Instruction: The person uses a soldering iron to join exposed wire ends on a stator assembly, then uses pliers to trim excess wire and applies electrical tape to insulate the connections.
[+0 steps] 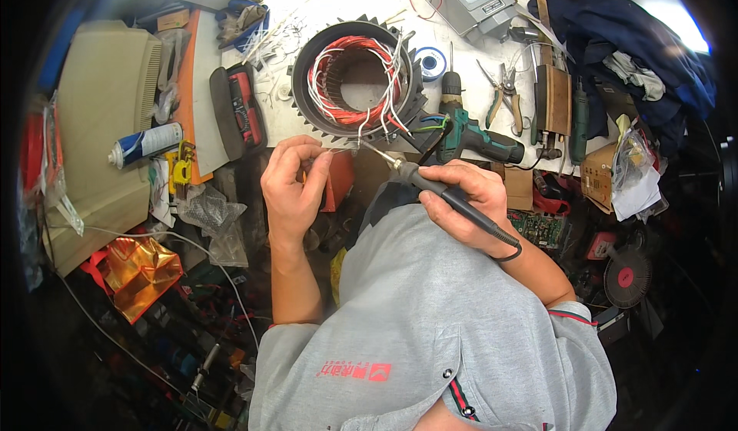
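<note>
My right hand (478,200) grips a black-handled soldering iron (455,200), its metal tip pointing up-left at the end of a white lead (363,124). The lead hangs from a motor stator (301,56) in a dark finned housing, wound with red and white wires. Beside the iron's tip, my left hand (294,181) pinches a thin wire (344,150) between thumb and forefinger; its kind is too fine to make out. Tip, lead and thin wire come close together just in front of the housing; whether they touch I cannot tell.
On the white bench stand a spool (430,64), a teal cordless drill (470,135), pliers (507,97) and a grey meter (477,4). An open tool case (237,108) lies left of the stator. A spray can (146,144) and loose cables are farther left.
</note>
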Demonstrator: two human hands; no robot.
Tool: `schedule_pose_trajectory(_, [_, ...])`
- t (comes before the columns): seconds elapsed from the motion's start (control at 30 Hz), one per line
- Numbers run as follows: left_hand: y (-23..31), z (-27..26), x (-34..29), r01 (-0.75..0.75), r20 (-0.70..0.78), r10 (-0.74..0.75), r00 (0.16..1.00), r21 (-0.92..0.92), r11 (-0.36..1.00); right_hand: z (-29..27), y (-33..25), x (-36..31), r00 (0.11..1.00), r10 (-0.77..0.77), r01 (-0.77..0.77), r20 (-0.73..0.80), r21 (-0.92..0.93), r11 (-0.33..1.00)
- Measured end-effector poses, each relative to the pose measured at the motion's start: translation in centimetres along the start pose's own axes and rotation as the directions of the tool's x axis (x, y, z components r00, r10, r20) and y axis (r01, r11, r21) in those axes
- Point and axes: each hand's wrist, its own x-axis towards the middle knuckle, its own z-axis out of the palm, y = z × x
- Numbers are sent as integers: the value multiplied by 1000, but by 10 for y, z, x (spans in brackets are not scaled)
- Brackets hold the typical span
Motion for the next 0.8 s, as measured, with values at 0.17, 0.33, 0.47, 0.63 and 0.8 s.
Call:
schedule_pose_trajectory(0.17, [-1, 1, 0, 5, -2, -5, 1000, 5, 1000, 0, 1, -1, 1000, -10, 10, -6, -4, 1000])
schedule_pose_trajectory(0.33, [0, 3, 1, -2, 1, 2, 1000, 12, 1000, 0, 0, -1, 1000, -24, 24, -8, -12, 1000])
schedule_pose_trajectory(0.47, [3, 3, 3, -1, 8, 1, 1000, 23, 1000, 0, 0, -1, 999, -38, 38, -15, -22, 999])
schedule_pose_trajectory(0.63, [5, 3, 4, -4, 13, 3, 1000, 40, 999, 0, 1, -2, 999, -33, 33, -20, -20, 999])
schedule_pose_trajectory(0.8, [4, 3, 4, -7, 20, 6, 1000, 53, 999, 0, 1, -1, 999, -43, 42, -19, -28, 999])
